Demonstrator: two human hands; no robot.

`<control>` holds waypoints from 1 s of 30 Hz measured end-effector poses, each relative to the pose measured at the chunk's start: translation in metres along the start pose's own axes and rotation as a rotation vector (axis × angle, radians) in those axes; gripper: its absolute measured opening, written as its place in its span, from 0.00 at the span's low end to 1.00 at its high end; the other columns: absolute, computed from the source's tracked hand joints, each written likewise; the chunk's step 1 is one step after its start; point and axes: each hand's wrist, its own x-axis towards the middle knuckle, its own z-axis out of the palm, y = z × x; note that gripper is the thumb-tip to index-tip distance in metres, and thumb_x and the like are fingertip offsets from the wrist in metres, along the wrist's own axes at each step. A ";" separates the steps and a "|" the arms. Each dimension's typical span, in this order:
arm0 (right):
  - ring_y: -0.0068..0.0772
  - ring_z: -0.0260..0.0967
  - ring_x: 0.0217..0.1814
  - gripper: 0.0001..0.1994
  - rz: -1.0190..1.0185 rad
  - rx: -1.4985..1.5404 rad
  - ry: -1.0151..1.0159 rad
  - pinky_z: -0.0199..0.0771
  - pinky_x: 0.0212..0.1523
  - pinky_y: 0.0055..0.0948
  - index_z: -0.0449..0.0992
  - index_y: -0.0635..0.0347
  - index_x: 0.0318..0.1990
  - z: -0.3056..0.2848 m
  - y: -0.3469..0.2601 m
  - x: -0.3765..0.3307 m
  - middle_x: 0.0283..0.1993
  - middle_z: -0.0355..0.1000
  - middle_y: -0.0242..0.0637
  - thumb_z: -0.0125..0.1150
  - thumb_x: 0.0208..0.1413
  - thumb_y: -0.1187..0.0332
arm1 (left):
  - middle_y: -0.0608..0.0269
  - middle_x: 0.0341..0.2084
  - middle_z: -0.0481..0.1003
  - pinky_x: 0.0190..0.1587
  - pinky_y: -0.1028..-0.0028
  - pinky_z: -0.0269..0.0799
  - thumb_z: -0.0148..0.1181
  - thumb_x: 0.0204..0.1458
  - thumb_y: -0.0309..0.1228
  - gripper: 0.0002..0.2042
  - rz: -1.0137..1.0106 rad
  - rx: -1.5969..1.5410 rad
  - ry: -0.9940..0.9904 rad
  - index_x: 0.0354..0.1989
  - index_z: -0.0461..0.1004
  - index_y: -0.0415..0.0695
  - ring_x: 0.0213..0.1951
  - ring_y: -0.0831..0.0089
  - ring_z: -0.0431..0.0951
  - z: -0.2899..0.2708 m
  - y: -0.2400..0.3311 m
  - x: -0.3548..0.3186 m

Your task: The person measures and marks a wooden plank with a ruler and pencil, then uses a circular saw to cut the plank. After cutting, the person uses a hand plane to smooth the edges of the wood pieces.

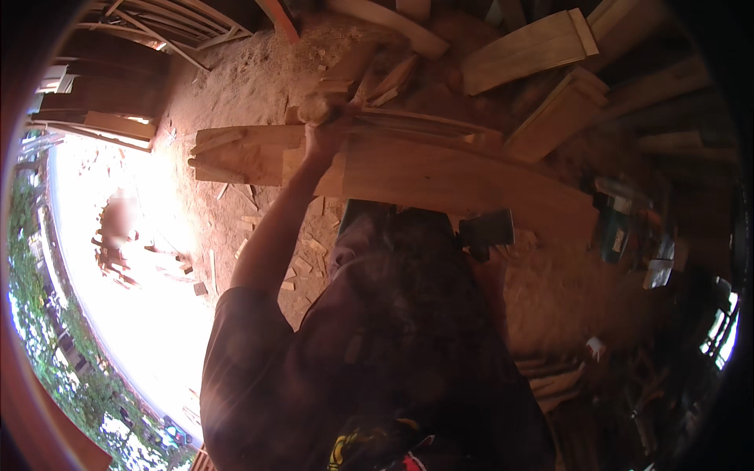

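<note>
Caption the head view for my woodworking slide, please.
Left hand grips a curved plank over a sawdust floor; right hand holds a hammer below it.

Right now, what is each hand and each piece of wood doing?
Left hand: stretched forward, gripping the plank's top edge.
Right hand: low by the body, holding a mallet.
Plank: long, lying across the work spot, held.
Offcuts: lying loose behind.
Sawdust: spread over the ground.
</note>
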 end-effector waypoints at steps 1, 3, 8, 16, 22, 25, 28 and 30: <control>0.29 0.82 0.44 0.16 -0.016 -0.011 0.004 0.80 0.48 0.35 0.84 0.66 0.46 -0.001 0.000 0.002 0.42 0.85 0.40 0.77 0.51 0.68 | 0.63 0.41 0.84 0.47 0.71 0.80 0.74 0.60 0.38 0.16 0.012 -0.022 -0.007 0.50 0.83 0.41 0.45 0.75 0.83 0.008 0.006 -0.008; 0.29 0.82 0.44 0.18 -0.020 -0.052 -0.019 0.80 0.48 0.35 0.84 0.65 0.47 -0.004 -0.002 0.006 0.42 0.85 0.39 0.78 0.51 0.66 | 0.60 0.43 0.84 0.47 0.68 0.81 0.75 0.58 0.38 0.17 0.034 0.126 0.031 0.51 0.83 0.42 0.46 0.69 0.84 0.016 0.008 -0.013; 0.29 0.81 0.47 0.22 -0.029 -0.131 -0.069 0.80 0.48 0.37 0.83 0.66 0.50 -0.009 -0.002 0.010 0.43 0.84 0.39 0.79 0.52 0.61 | 0.54 0.57 0.79 0.55 0.59 0.80 0.80 0.51 0.42 0.32 0.188 0.569 0.186 0.64 0.75 0.46 0.57 0.58 0.81 0.012 -0.033 -0.015; 0.48 0.77 0.59 0.26 0.092 -0.093 -0.210 0.76 0.59 0.46 0.82 0.64 0.56 -0.004 -0.112 0.018 0.55 0.78 0.52 0.77 0.57 0.54 | 0.48 0.54 0.80 0.57 0.56 0.77 0.71 0.61 0.36 0.16 0.109 0.119 0.028 0.53 0.80 0.42 0.62 0.58 0.79 -0.010 0.017 -0.138; 0.25 0.77 0.40 0.15 -0.201 0.257 -0.654 0.77 0.42 0.31 0.82 0.62 0.39 0.067 -0.227 0.062 0.34 0.79 0.33 0.67 0.66 0.57 | 0.55 0.55 0.80 0.64 0.65 0.75 0.74 0.60 0.40 0.29 -0.167 -0.298 -0.714 0.64 0.73 0.35 0.59 0.62 0.79 0.015 0.066 -0.177; 0.25 0.74 0.37 0.17 -0.450 0.396 -0.871 0.75 0.42 0.32 0.80 0.61 0.42 0.143 -0.247 0.086 0.34 0.78 0.31 0.62 0.68 0.54 | 0.51 0.56 0.80 0.62 0.64 0.75 0.74 0.58 0.38 0.31 -0.460 -0.262 -0.523 0.65 0.72 0.33 0.59 0.62 0.80 0.002 0.046 -0.176; 0.39 0.81 0.43 0.19 -0.628 0.264 -0.637 0.78 0.47 0.38 0.79 0.62 0.48 0.184 -0.270 0.069 0.40 0.82 0.42 0.62 0.69 0.52 | 0.53 0.51 0.80 0.54 0.67 0.78 0.72 0.56 0.34 0.28 -0.343 -0.344 -0.404 0.62 0.73 0.33 0.52 0.65 0.81 -0.035 -0.014 -0.172; 0.46 0.83 0.46 0.20 -0.736 0.260 -0.559 0.79 0.49 0.41 0.80 0.62 0.49 0.203 -0.278 0.069 0.43 0.83 0.47 0.62 0.70 0.52 | 0.57 0.43 0.81 0.46 0.69 0.78 0.70 0.56 0.32 0.23 -0.280 -0.407 -0.139 0.57 0.75 0.35 0.45 0.68 0.82 -0.058 -0.022 -0.171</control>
